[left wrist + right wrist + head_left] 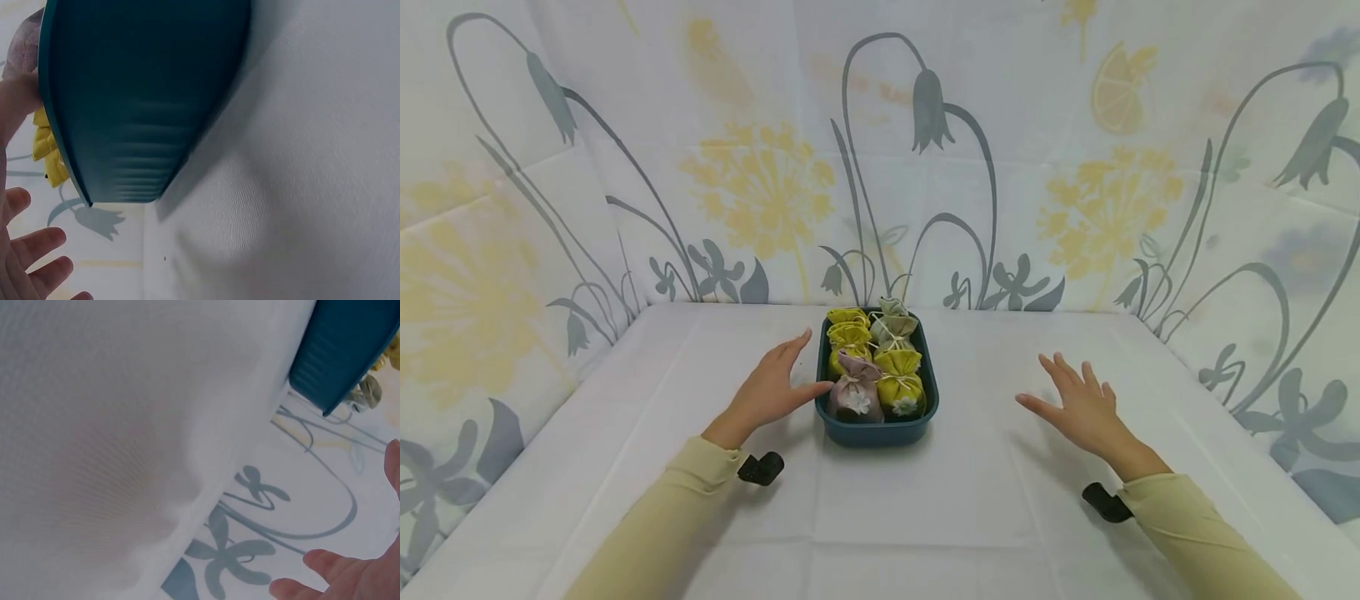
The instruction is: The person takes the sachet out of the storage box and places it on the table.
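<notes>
On the white cloth, the tray [880,433] touches the open left hand's [772,390] thumb; the open right hand [1086,407] hovers apart; a one-sided push could slide it.

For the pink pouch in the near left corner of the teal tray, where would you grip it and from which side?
Pinch the gathered neck of the pink pouch, just under the string tie, coming straight down from above. It stands upright, hemmed in by the teal tray wall and the yellow pouch beside it, so its sides are blocked. The left hand, open at the tray's left wall, is nearest.
</notes>
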Tool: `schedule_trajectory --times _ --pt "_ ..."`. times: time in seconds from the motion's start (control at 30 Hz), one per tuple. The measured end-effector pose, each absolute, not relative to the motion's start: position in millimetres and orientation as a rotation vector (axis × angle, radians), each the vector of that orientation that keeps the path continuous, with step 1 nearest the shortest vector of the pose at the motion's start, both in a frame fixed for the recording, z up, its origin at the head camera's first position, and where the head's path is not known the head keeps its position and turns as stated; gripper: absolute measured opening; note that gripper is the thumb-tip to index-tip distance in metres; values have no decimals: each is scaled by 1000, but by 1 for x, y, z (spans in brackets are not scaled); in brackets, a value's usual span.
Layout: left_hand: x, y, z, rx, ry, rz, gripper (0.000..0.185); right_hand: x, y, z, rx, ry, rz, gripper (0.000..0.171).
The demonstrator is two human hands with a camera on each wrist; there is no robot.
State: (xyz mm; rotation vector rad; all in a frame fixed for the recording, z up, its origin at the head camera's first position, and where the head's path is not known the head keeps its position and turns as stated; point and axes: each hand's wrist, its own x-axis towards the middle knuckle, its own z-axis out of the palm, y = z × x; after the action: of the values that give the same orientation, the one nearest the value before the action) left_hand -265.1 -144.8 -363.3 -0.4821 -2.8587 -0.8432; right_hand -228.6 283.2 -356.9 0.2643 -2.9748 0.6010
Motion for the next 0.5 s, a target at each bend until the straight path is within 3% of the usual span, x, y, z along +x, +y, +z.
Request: schedule_trajectory --times 0.5 --pt "-269 -140 -366 -493 -2858 -1236 89 -239 267 -359 310 -2959 678 89"
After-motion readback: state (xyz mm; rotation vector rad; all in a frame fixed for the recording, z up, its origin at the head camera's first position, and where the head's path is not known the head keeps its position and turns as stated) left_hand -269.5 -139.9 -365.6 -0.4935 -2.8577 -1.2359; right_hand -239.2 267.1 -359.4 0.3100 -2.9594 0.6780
